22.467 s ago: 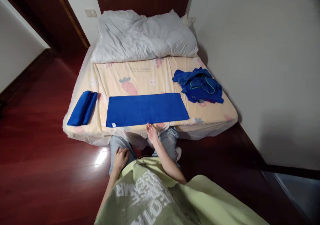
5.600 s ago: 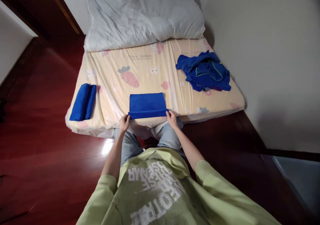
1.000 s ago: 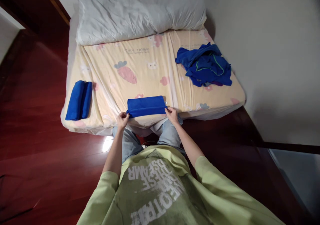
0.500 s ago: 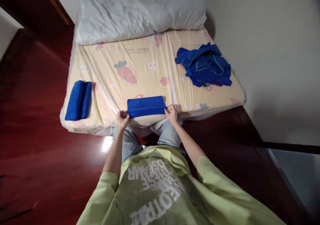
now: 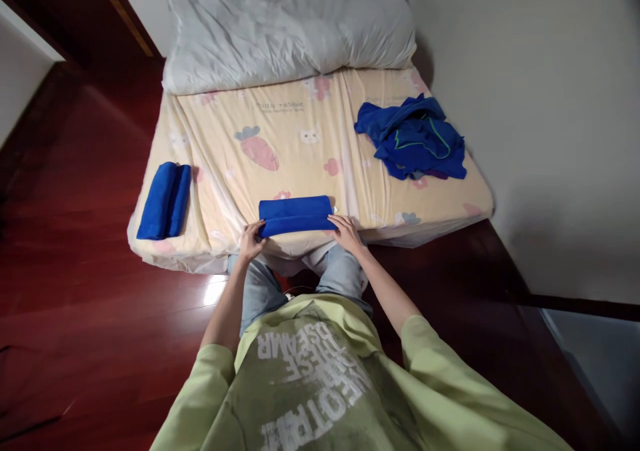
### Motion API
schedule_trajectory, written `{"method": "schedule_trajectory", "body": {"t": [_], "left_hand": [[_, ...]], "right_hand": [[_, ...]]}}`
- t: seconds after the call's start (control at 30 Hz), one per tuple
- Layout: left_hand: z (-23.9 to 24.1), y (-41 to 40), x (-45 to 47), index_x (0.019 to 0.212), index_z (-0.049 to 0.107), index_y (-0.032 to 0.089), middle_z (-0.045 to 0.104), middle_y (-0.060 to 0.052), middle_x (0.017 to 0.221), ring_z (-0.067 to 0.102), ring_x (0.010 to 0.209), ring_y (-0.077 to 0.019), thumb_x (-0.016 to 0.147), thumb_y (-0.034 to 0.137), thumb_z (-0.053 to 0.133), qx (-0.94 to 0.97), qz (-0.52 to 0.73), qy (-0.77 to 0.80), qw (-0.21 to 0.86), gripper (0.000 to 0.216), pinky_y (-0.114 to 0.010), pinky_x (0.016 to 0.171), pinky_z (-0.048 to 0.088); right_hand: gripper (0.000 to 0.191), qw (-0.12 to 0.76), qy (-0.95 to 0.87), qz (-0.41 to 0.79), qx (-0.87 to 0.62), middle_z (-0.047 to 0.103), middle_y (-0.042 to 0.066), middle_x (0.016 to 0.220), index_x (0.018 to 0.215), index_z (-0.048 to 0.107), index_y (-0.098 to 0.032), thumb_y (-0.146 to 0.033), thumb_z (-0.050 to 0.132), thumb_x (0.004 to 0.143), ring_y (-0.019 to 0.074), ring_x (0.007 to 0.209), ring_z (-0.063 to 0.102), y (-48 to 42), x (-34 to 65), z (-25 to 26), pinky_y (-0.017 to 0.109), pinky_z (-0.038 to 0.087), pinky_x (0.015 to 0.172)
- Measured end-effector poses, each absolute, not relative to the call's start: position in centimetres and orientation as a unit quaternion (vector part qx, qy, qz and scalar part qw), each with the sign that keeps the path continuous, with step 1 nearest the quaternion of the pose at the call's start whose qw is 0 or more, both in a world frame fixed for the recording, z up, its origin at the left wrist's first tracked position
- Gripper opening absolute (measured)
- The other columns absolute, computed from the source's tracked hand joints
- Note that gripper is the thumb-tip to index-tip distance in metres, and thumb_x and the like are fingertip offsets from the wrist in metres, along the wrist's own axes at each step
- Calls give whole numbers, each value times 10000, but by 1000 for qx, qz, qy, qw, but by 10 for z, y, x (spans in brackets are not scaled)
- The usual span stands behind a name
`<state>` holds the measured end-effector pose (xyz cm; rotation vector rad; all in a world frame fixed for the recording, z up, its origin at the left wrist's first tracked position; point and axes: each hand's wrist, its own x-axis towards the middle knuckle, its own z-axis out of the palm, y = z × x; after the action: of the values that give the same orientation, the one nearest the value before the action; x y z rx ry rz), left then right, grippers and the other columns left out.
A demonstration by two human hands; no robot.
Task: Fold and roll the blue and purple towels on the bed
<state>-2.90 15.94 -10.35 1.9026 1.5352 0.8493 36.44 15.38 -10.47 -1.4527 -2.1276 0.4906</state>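
Observation:
A blue cloth (image 5: 297,213) lies folded into a narrow strip at the near edge of the bed, its front part doubled over in a raised band. My left hand (image 5: 251,240) grips the left end of that band, fingers on top and thumb low at the corner. At the opposite end my right hand (image 5: 347,233) holds the other corner, its fingers resting over the band. A small white tag shows beside the cloth's right end.
The bed (image 5: 295,121) has a cream sheet printed with carrots and flowers. On its left lies another folded blue cloth (image 5: 165,201); on its right, a crumpled blue clothing pile (image 5: 413,137). A grey-white quilt (image 5: 290,27) is heaped at the back. A wall (image 5: 540,124) stands to the right.
My fingers have shifted from pinching the front corners to lying over the cloth's ends. The front band looks folded farther over, away from me. The camera view has shifted slightly.

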Motion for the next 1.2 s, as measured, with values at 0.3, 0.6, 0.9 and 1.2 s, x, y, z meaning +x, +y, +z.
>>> {"method": "schedule_trajectory", "body": {"t": [0.3,0.6,0.9,1.2], "left_hand": [[-94,170,-42,1079,709,203,699,-117,1023,584,1103,-301,855,400,623,665,319,601,308,311,-419,957,498],[-100,173,-44,870,655,227,577,-56,730,606,770,-254,887,540,569,617,310,657,302,325,-376,757,494],[-100,205,-37,699,571,246,637,-86,671,647,725,-288,905,544,520,587,269,713,273,366,-344,687,427],[-101,208,-28,943,649,227,714,-101,814,667,851,-306,945,428,561,558,236,757,246,219,-363,735,456]], "right_hand": [[544,303,-772,216,-515,672,82,1294,1313,668,-239,-76,462,836,247,1275,562,167,373,-101,481,441,1154],[361,338,-660,335,-581,736,84,1039,1216,641,-219,-407,518,934,251,954,697,179,364,-117,410,567,887],[242,341,-606,303,-652,755,95,890,954,704,-227,-436,603,889,254,846,710,211,352,-120,376,553,798],[206,332,-578,286,-688,756,94,886,952,694,-208,-382,635,857,247,813,717,216,343,-120,353,550,744]]}}
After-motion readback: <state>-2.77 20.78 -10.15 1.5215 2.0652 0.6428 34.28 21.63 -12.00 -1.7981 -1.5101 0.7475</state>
